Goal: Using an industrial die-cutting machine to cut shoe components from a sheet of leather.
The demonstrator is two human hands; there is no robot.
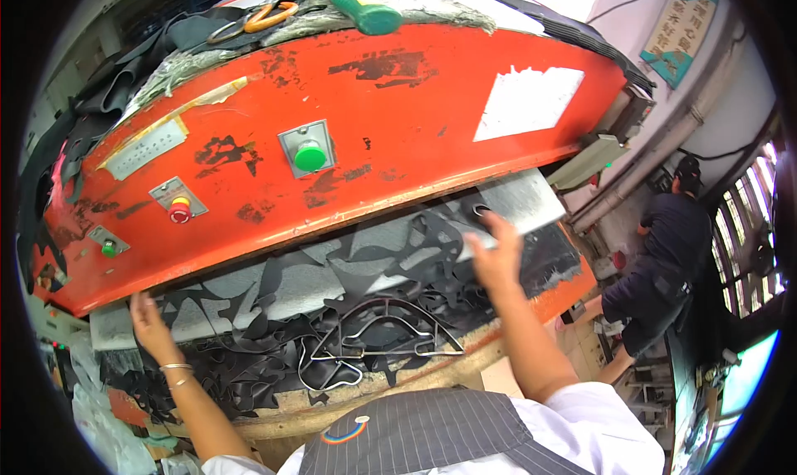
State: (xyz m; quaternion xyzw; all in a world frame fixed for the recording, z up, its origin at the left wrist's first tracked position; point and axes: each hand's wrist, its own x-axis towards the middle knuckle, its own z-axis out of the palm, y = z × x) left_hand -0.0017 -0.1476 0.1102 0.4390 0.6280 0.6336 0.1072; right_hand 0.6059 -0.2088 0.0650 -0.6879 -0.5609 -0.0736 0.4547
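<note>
My right hand [498, 259] reaches over the right part of a whitish cutting board [531, 201], thumb and fingers apart. Its fingertips are beside a small dark ring-shaped piece [480, 211]; I cannot tell if they touch it. At the board's left end is my left hand [151, 330], fingers stretched upward along the edge, holding nothing visible. Between the hands, black sheet offcuts [266, 284] lie tangled over the board and its front edge. Among them, close to me, rest a large fan-shaped metal cutting die [386, 330] and a smaller curved die [330, 384].
Above the board hangs the orange press beam [349, 118] with a green button [310, 156] and a red knob [179, 210]. On top lie a green-headed mallet [374, 14] and orange-handled scissors [270, 16]. Another person [664, 243] works at the right.
</note>
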